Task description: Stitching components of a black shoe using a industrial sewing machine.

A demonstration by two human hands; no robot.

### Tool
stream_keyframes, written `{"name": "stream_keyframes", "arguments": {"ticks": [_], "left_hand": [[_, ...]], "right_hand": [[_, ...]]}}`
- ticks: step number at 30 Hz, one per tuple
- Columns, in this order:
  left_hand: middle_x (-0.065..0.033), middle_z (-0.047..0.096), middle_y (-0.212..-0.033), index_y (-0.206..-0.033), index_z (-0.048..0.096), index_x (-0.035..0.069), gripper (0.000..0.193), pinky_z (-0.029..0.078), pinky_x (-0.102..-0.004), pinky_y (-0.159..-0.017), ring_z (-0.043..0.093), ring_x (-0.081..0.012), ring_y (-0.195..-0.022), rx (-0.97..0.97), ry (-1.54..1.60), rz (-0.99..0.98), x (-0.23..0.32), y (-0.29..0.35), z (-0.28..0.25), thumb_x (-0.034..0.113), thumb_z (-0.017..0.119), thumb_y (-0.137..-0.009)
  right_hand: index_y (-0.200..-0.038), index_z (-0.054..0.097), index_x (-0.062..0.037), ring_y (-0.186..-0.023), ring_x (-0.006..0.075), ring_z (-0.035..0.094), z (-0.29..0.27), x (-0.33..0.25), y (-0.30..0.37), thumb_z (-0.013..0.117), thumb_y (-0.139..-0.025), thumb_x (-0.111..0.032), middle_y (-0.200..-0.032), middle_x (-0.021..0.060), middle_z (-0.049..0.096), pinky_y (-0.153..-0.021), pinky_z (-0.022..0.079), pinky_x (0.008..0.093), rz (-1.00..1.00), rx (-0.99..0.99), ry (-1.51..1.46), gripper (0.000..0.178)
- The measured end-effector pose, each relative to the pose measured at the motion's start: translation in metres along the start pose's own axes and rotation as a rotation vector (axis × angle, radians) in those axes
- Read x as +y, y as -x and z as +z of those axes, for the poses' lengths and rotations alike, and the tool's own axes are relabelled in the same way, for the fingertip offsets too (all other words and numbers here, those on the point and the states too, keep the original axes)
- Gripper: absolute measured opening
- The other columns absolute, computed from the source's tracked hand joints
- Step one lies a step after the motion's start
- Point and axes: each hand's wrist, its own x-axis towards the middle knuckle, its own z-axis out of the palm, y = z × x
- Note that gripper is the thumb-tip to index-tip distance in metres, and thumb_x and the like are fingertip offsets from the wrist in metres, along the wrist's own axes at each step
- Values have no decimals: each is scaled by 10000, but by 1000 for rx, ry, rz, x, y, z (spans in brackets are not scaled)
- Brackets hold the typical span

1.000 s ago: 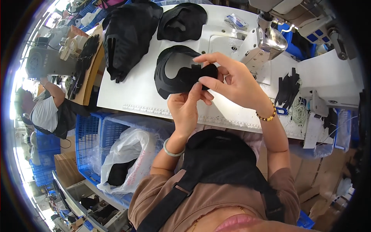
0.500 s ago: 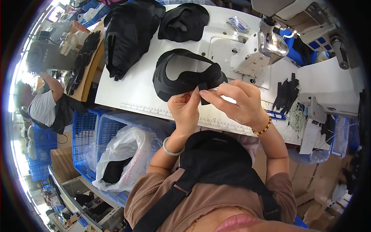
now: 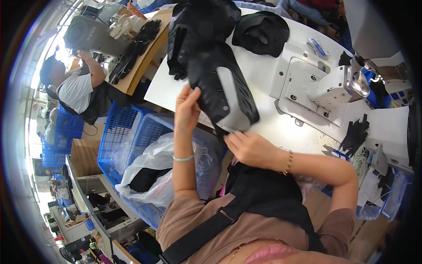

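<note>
Between my hands is a black sewn fabric piece [image 3: 210, 94] with a grey inner side and an open slot, stretched over the near edge of the white table. My left hand [image 3: 188, 108] pinches its left edge between thumb and fingers. At its lower corner, my right hand [image 3: 255, 148] grips the edge with fingertips closed, slightly blurred. The piece's far end meets a heap of black fabric pieces [image 3: 206, 22], so where one stops is hard to see. Another black piece [image 3: 250, 42] with a curved opening lies flat to the right of the heap.
A white sewing machine [image 3: 332, 90] stands on the white table [image 3: 263, 99] to the right. Beside it lie black straps [image 3: 354, 135] and white cord [image 3: 361, 159]. A blue basket [image 3: 115, 136] with a plastic bag [image 3: 160, 152] stands below left. Another person [image 3: 77, 88] works at far left.
The black piece has moved from beside the machine toward the left and turned, its slot now running lengthwise. My hands have spread apart from their close pinch. The whole view has shifted.
</note>
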Motion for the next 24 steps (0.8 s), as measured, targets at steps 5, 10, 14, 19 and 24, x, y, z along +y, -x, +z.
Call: {"name": "stream_keyframes", "arguments": {"ticks": [5,10,14,19,24], "left_hand": [[6,594,-940,-1063,578,17,201,386,-241,-765,527,-83,-848,354,-386,251,73,-58,-6,115,504,-904],[20,572,-909,-1048,565,59,176,376,-227,-780,512,-69,-864,327,-503,30,109,-102,-89,152,499,-914],[-33,614,-967,-1031,574,51,174,422,-256,-769,564,-114,-856,318,-614,56,103,-143,-93,168,550,-903],[-109,625,-828,-889,629,35,129,453,-357,-738,584,-262,-819,544,-1577,1097,78,-185,17,126,651,-800],[-120,582,-1019,-930,633,46,201,429,-366,-861,535,-291,-993,-607,-1683,737,-4,-182,109,141,674,-757]], "right_hand": [[-1011,612,82,-832,173,532,71,44,-99,542,-739,-129,-826,68,586,-713,425,278,-45,239,283,351],[-765,619,-20,-707,190,572,124,46,-176,543,-763,-136,-700,61,614,-661,407,306,109,371,183,139],[-728,624,-27,-713,207,576,135,66,-189,548,-746,-110,-679,58,611,-648,415,309,216,306,357,114],[-745,614,-45,-862,199,524,151,101,-163,540,-747,-113,-838,63,580,-712,420,295,276,461,141,101],[-770,585,-54,-875,184,522,105,85,-103,532,-756,-133,-844,54,554,-796,407,305,103,373,144,96]]}}
